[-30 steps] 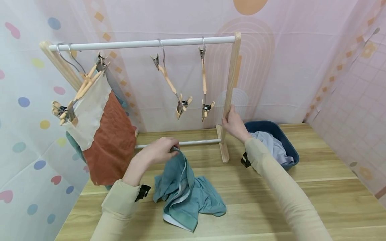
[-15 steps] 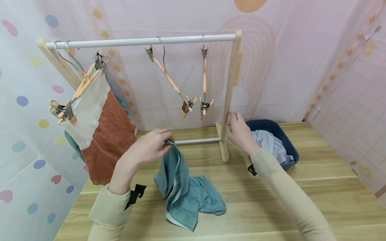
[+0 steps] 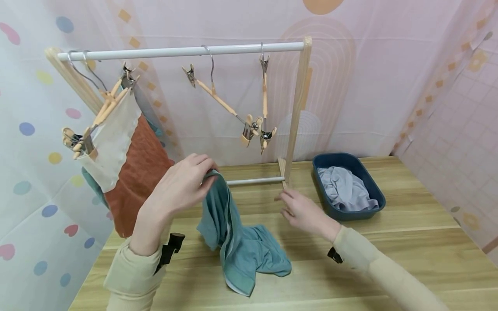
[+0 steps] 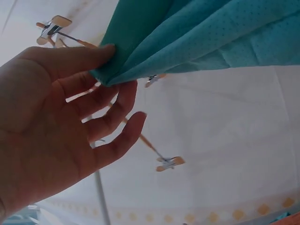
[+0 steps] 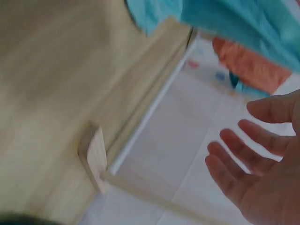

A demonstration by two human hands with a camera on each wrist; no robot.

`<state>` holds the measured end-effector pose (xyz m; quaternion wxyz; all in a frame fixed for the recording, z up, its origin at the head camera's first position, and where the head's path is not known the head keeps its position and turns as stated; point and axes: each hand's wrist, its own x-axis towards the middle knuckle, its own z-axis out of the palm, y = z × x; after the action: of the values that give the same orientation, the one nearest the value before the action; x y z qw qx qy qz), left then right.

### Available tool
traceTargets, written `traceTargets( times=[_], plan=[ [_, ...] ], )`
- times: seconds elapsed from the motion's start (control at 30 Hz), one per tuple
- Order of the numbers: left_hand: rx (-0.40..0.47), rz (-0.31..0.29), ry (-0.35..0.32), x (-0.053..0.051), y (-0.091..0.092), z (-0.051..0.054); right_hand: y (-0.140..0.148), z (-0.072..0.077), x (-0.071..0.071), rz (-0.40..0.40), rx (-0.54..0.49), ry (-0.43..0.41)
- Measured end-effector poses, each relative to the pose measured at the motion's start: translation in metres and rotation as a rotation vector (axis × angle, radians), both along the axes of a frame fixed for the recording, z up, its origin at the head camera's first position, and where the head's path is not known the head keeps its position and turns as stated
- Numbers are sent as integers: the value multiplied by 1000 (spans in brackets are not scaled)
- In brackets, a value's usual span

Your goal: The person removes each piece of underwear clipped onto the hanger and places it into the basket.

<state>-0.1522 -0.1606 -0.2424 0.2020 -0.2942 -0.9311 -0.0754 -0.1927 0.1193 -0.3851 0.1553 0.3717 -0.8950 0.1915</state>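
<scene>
A teal garment [image 3: 256,250] lies bunched on the wooden table, one edge lifted off it. My left hand [image 3: 177,185] pinches that raised edge between thumb and fingers; the left wrist view shows the pinched teal cloth [image 4: 154,44] close up. To the right of the garment, my right hand [image 3: 305,214] is in the air, holding nothing, its fingers [image 5: 234,154] loosely spread in the right wrist view. It is apart from both the cloth and the rack's right post [image 3: 298,103]. What kind of garment it is cannot be told from its folds.
Above stands a rack with a white rail [image 3: 155,52]. Two bare clip hangers [image 3: 221,101] hang mid-rail and near the right post. At the left end, hangers hold a white-and-rust cloth [image 3: 136,172] and teal cloth. A navy basin [image 3: 317,162] with a greyish garment [image 3: 346,188] stands at the right.
My right hand has let go of the rack's right post and come down toward me. The left hand has raised the garment's edge slightly, moving left. The middle hanger has swung round.
</scene>
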Motion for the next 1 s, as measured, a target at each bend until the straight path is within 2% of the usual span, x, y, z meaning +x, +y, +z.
traceTargets(
  times=[0.17, 0.3, 0.43, 0.53, 0.73, 0.87, 1.0],
  plan=[
    [16, 41, 104, 5, 3, 8, -7, -8, 20, 103, 36, -28],
    [16, 73, 195, 8, 7, 12, -13, -15, 31, 186, 58, 4],
    [30, 114, 269, 11, 12, 17, -19, -23, 42, 221, 82, -32],
    [59, 145, 328, 13, 16, 20, -23, -29, 50, 219, 100, -72],
    [81, 199, 437, 19, 24, 29, -28, -41, 60, 176, 139, -39],
    [106, 221, 456, 23, 27, 35, -30, -46, 60, 124, 124, -54],
    [123, 231, 464, 26, 27, 40, -31, -50, 57, 103, 51, -90]
  ],
)
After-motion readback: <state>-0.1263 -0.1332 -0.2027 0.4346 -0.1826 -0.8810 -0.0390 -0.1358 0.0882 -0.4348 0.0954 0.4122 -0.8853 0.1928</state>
